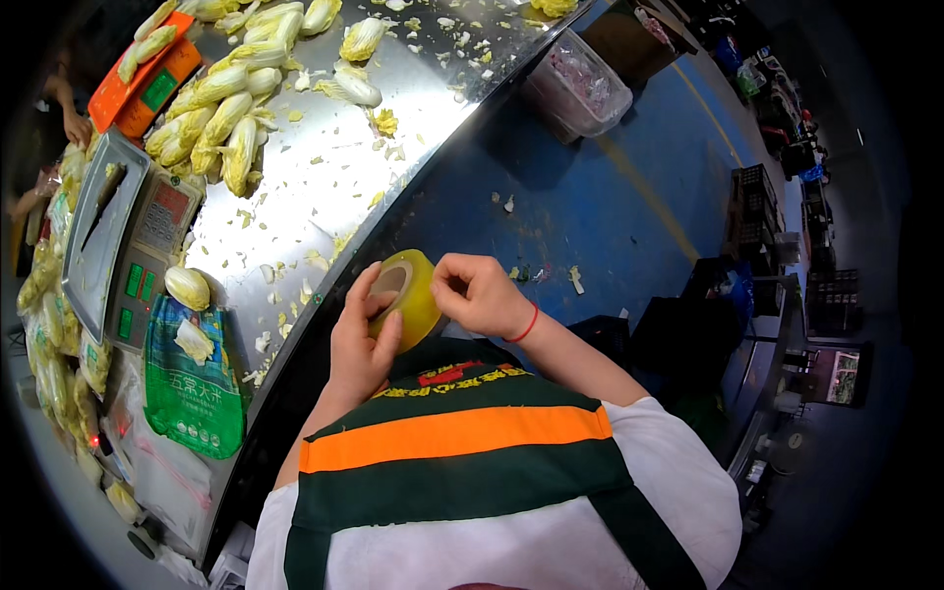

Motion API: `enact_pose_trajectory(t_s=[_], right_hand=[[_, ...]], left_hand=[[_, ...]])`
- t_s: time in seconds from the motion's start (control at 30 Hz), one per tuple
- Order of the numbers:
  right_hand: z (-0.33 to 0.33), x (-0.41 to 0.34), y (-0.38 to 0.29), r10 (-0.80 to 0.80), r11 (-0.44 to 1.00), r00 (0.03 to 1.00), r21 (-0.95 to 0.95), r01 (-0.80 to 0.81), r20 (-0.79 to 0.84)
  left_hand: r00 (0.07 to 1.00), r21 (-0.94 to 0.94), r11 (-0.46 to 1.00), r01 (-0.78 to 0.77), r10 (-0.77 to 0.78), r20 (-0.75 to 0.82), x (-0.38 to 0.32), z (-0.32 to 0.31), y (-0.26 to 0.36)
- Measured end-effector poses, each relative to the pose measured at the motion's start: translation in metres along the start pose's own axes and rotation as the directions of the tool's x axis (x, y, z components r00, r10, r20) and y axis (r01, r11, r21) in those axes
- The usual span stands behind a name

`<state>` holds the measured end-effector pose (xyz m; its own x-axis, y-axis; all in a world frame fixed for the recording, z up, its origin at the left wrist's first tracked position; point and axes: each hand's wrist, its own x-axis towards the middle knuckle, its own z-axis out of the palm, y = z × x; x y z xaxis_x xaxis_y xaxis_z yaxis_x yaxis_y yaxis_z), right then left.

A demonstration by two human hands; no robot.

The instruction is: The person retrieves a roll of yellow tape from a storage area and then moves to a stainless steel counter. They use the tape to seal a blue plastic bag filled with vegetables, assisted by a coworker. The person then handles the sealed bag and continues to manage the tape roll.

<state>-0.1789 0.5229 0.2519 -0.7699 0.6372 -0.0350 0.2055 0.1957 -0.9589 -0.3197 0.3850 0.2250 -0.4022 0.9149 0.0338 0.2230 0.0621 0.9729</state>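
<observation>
My left hand (361, 332) grips a roll of yellow, see-through adhesive tape (414, 302), its fingers in the cardboard core and the thumb on the near side. Curled at the roll's right edge, my right hand (479, 291) has thumb and forefinger pinched together against the tape. Whether a loose tape end is between those fingertips is hidden. Both hands are in front of my dark green apron (457, 472), just off the edge of the steel table (324, 214). A red cord (525, 324) circles my right wrist.
Trimmed napa cabbages (228, 122) lie on the table near an orange scale (140, 81). A knife (105, 195) rests on a second scale's tray (103, 295). Nearer are a green printed bag (193, 383) and bagged cabbages (55, 317). Another person's hand (76, 127) shows far left. A plastic bin (579, 85) stands beyond.
</observation>
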Motion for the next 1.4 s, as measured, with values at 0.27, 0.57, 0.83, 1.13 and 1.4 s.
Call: enact_pose_trajectory(t_s=[0.27,0.57,0.83,1.13,1.4], right_hand=[[-0.014,0.003,-0.004,0.279,0.840,0.938,0.421,-0.342,0.205],[-0.023,0.001,-0.016,0.145,0.802,0.969,0.550,-0.234,0.202],[-0.027,-0.011,-0.036,-0.011,0.779,0.986,0.620,-0.096,0.167],[-0.035,-0.017,-0.049,-0.156,0.907,0.980,0.410,0.094,0.121],[-0.015,-0.006,-0.036,-0.031,0.812,0.915,0.544,-0.211,0.402]], left_hand=[[0.986,-0.273,0.951,0.144,-0.115,0.119,0.004,-0.012,0.004],[0.999,-0.572,0.819,0.047,-0.023,0.048,0.009,-0.024,-0.002],[0.970,-0.776,0.620,0.119,-0.241,-0.043,0.009,-0.028,-0.005],[0.969,-0.985,0.161,0.064,-0.245,0.023,0.025,-0.030,-0.032],[0.932,-0.996,0.029,0.088,-0.354,0.072,0.019,-0.011,-0.049]])
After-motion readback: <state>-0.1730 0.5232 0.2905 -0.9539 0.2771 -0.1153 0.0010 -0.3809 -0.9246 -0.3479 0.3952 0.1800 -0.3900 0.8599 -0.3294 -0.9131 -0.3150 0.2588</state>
